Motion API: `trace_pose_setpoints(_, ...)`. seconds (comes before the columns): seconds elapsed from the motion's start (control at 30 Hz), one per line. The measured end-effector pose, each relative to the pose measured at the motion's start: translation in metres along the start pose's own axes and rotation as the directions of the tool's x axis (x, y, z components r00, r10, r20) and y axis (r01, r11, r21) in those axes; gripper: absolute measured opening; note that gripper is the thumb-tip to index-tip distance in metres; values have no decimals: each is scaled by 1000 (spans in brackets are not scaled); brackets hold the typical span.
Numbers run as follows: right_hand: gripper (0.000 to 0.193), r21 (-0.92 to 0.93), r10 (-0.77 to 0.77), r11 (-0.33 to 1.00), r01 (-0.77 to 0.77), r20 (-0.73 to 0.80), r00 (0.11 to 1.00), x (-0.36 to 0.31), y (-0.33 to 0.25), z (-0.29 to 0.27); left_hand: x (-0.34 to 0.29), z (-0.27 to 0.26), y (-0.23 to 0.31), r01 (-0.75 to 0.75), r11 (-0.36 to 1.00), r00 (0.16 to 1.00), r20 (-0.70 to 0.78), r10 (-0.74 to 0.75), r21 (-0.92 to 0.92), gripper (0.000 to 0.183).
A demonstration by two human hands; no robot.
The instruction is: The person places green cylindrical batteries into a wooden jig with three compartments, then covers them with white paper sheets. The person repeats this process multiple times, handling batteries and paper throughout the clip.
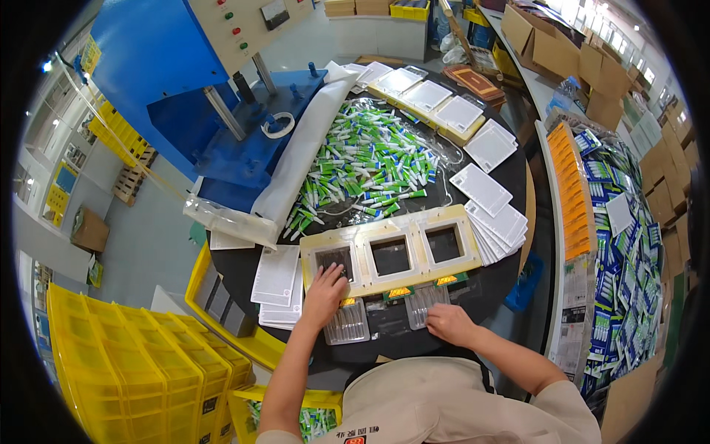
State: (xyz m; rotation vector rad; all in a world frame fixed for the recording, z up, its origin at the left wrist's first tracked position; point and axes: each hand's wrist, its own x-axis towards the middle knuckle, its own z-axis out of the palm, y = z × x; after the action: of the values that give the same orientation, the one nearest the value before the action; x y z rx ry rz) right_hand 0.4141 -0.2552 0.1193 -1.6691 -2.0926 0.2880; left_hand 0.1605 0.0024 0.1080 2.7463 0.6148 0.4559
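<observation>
Beige shirt of the person fills the lower edge, nearest the camera. At far left, yellow crates stand nested in a row. Behind them, a blue machine with metal columns rises beside the dark table; a roll of tape lies on its bed. White cards lie stacked at the table's left side.

Left hand reaches the left opening of a cream frame, which has 3 openings and lies across the table in front of the person. Its fingers are somewhat spread over that opening; contact with the dark surface inside cannot be confirmed. Just below it lies a clear ribbed tray. Beyond the frame, green-and-white tubes lie in a loose heap.

To the right, a second ribbed tray lies against the frame's near side, by green-and-orange printed cards. Right hand is at this tray's lower right corner, fingers curled together; whether they pinch it cannot be told. Another cream frame lies at the table's far side. Far right, blue-and-green packs fill a large container.
</observation>
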Motion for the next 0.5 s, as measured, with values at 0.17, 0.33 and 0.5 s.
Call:
trace_pose_setpoints(0.17, 11, -22, 53, 998, -53, 11, 999, 4, -10, -18, 6, -3, -8, -30, 984, 999, 32, 36, -175, 22)
trace_pose_setpoints(0.33, 9, -1, 104, 995, -105, -61, 993, 0, -17, -40, -4, -9, -8, 86, 976, 996, 8, -86, -201, 20)
trace_pose_setpoints(0.5, 4, 93, 111, 990, -105, -63, 992, -3, -8, -28, -4, -8, -7, 98, 943, 994, -20, -110, -319, 17)
